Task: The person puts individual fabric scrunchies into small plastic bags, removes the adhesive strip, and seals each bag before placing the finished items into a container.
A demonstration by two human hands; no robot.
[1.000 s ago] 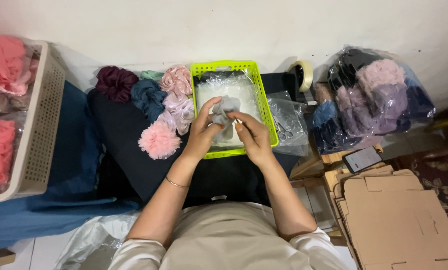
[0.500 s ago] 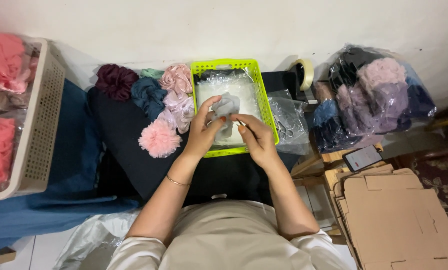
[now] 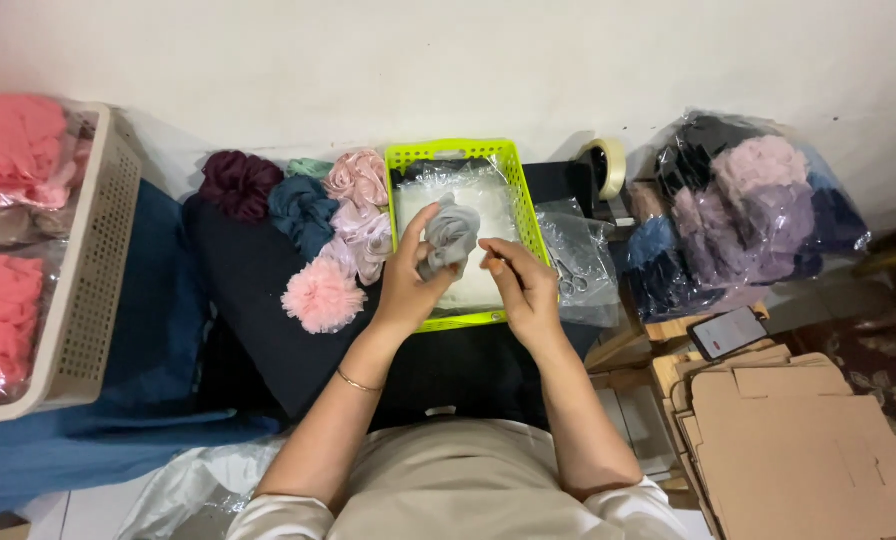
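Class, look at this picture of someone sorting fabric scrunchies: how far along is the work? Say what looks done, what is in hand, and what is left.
Looks done: clear bags already lie in the green basket. In hand: the left hand holds a grey scrunchie over the basket, the right hand beside it. Left: loose scrunchies in maroon, teal and pink lie unbagged beside the basket, and a big bag of scrunchies sits to the right.

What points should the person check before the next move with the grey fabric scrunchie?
1. Left hand grips the grey fabric scrunchie: ok.
2. Right hand has a firm hold on it: cannot tell, its fingers only reach its edge.
3. Scrunchie is above the lime green plastic basket: ok.
4. Clear plastic bags lie in the basket: ok.
5. Fluffy pink scrunchie lies apart from the hands: ok.
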